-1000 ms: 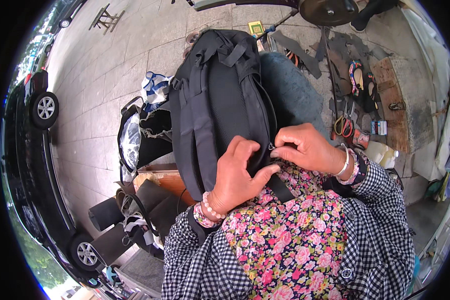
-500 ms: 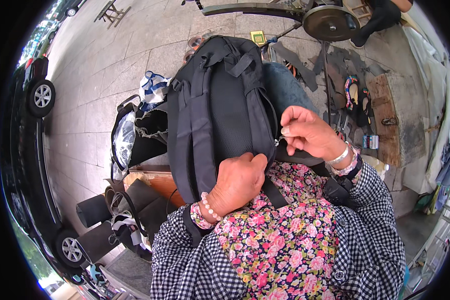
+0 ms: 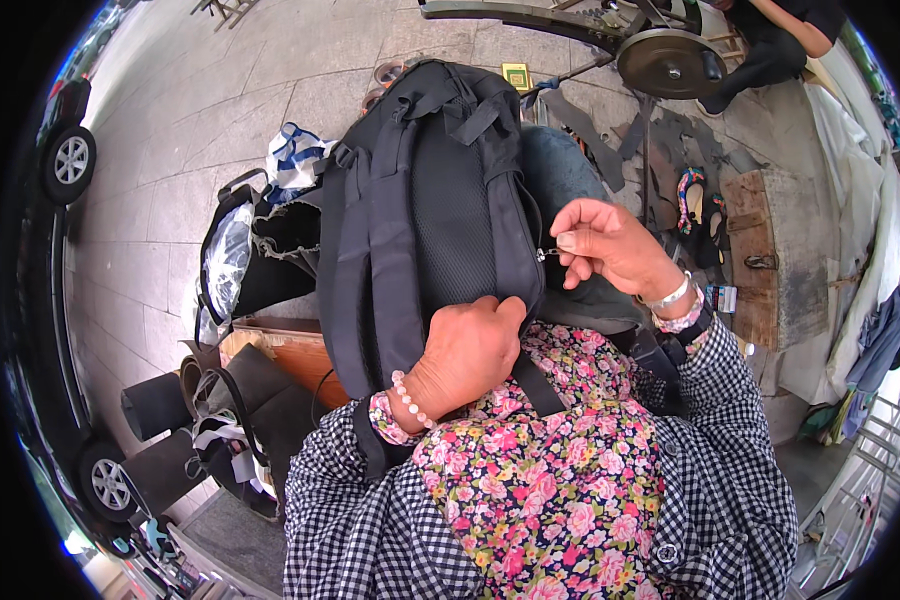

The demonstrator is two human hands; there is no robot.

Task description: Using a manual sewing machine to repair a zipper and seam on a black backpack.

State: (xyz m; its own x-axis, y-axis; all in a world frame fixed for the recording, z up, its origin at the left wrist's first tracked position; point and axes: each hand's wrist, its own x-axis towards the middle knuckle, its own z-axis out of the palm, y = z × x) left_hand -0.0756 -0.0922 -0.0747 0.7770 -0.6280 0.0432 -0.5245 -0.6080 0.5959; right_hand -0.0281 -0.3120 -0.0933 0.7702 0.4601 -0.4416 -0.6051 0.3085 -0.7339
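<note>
A black backpack point(image 3: 450, 210) lies on my lap with its padded straps and mesh back panel facing up. My left hand point(image 3: 473, 345) is closed on its lower right edge, bunching the fabric; the fingertips are tucked out of sight. My right hand point(image 3: 610, 248) pinches the pull of a silver zipper slider point(image 3: 542, 254) on the bag's right side. Above that slider the side seam stands partly open. A loose black strap point(image 3: 538, 385) hangs from the bag's bottom over my floral apron point(image 3: 540, 470).
To the left are a torn black bag point(image 3: 292, 235), dark material rolls point(image 3: 158, 405) and a wooden box point(image 3: 295, 345). A machine's handwheel point(image 3: 672, 68), dark scraps, patterned shoes point(image 3: 690, 200) and a wooden board point(image 3: 780, 255) lie right. Another person point(image 3: 770, 50) sits beyond; a car point(image 3: 45, 330) is parked left.
The zipper slider sits slightly farther up the bag's side, and my right hand has moved up with it. My left hand keeps its grip. The whole view has shifted a little.
</note>
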